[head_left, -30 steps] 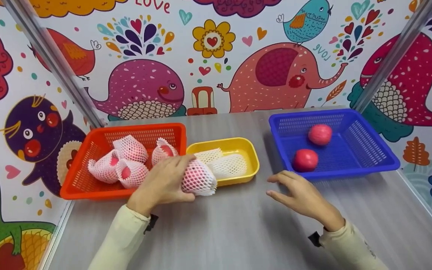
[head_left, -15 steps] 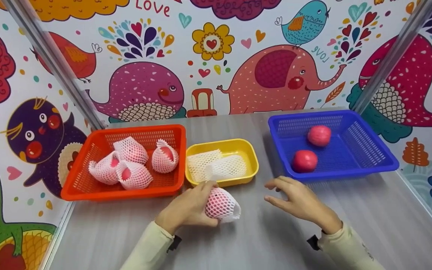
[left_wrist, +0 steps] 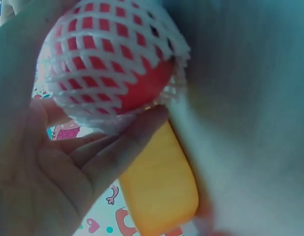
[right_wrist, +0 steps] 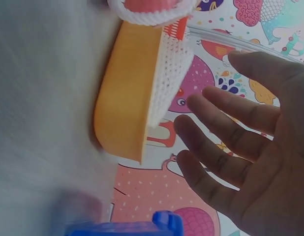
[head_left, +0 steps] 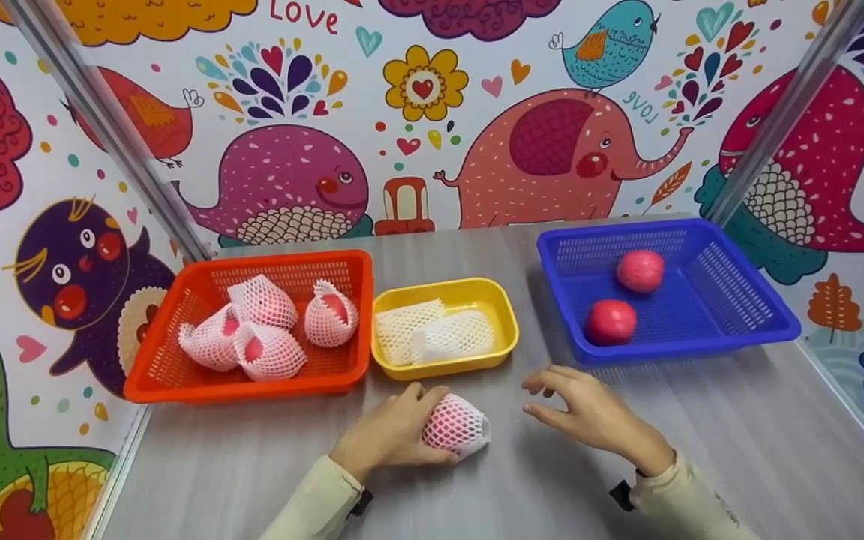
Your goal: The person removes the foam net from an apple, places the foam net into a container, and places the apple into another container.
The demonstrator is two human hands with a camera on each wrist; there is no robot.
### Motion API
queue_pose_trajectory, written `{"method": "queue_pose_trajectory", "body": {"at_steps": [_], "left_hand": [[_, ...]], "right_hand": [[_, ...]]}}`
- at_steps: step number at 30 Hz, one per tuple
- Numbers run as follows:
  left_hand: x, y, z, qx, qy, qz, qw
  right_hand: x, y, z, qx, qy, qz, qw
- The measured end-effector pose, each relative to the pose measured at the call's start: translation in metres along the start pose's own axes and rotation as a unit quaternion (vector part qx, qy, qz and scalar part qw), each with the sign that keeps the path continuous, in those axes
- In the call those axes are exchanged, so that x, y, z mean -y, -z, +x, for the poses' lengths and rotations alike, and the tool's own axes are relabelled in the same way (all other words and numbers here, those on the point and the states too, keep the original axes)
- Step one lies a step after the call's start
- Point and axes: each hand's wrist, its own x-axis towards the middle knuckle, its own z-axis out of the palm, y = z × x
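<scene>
My left hand (head_left: 389,433) grips a red apple in a white foam net (head_left: 454,424) over the near middle of the table. In the left wrist view, the fingers curl under the netted apple (left_wrist: 100,59), and bare red skin shows at the net's open end. My right hand (head_left: 598,417) hovers to the right of this apple, apart from it. Its fingers are spread and loosely bent with nothing in them, as the right wrist view of the hand (right_wrist: 255,147) shows. Behind the left hand, a yellow tray (head_left: 477,365) holds white foam nets (head_left: 453,335).
An orange-red basket (head_left: 252,391) at left contains several netted apples (head_left: 271,352). At right, a blue basket (head_left: 702,341) holds two bare red apples (head_left: 611,322). Printed wall panels (head_left: 417,150) stand behind and beside the grey table (head_left: 522,495).
My left hand has carried the netted apple from the orange-red basket's side, past the yellow tray, toward the near middle. My right hand has shifted slightly nearer.
</scene>
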Motion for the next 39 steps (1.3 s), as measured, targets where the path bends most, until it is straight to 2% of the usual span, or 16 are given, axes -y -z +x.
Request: {"method": "queue_pose_trajectory", "body": {"at_steps": [8,14,18,23,27,31,39], "left_hand": [[-0.003,-0.004,-0.002,0.016,0.011,0.067,0.9975],[-0.002,-0.007,0.000,0.028,0.011,0.060,0.9978],[-0.002,-0.008,0.000,0.022,0.005,0.056,0.9982],[-0.003,-0.007,0.000,0.020,-0.001,0.054,0.9983],[-0.003,-0.007,0.002,0.023,-0.004,0.056,0.9981],[-0.003,-0.008,0.002,0.012,-0.014,0.065,0.9977],[-0.005,-0.010,0.001,-0.004,-0.035,0.084,0.9959]], "right_hand": [[0.005,-0.022,0.002,0.022,0.045,0.045,0.998],[0.008,-0.044,0.002,0.037,0.075,0.059,0.995],[0.009,-0.057,0.004,0.058,0.071,0.061,0.994],[0.009,-0.069,0.008,0.061,0.076,0.057,0.994],[0.011,-0.076,0.010,0.072,0.056,0.037,0.995],[0.014,-0.082,0.013,0.087,0.037,0.023,0.995],[0.024,-0.095,0.020,0.092,0.032,0.014,0.995]]}}
